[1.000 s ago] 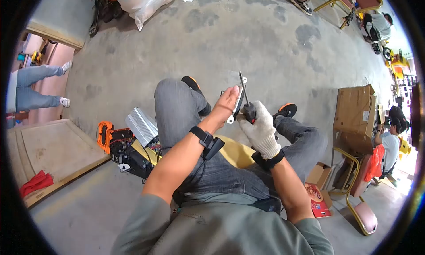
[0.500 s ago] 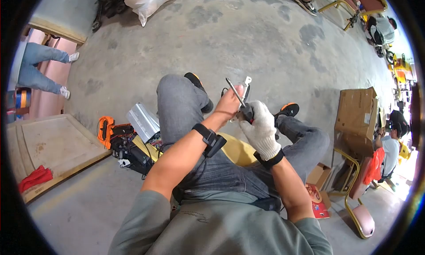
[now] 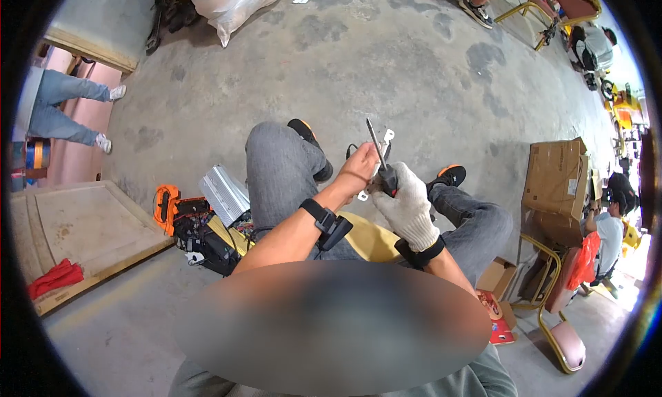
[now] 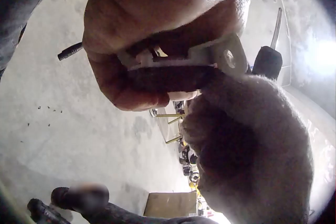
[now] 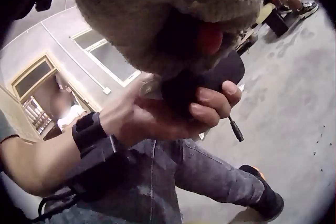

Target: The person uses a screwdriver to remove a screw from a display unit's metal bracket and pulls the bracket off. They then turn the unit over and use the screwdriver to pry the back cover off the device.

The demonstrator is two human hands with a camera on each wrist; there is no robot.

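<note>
In the head view my bare left hand grips a flat black part with pale end tabs, held above the lap. The left wrist view shows a round hole in the nearer tab. A short black cable with a plug hangs from beside the left fingers. My right hand, in a white knitted glove, holds a screwdriver by its black-and-red handle, shaft pointing up and away. The gloved fingers are right at the near end of the black part and hide some of it.
Left of the seated legs lie a silver finned case, an orange item and tangled black parts. A wooden panel lies farther left. On the right stand a cardboard box and a gold-framed chair. Other people are around the room.
The screwdriver's shaft swung left across the left hand, then came partly back and stands more upright. The black part has shifted slightly right and nearer. Both hands keep their holds.
</note>
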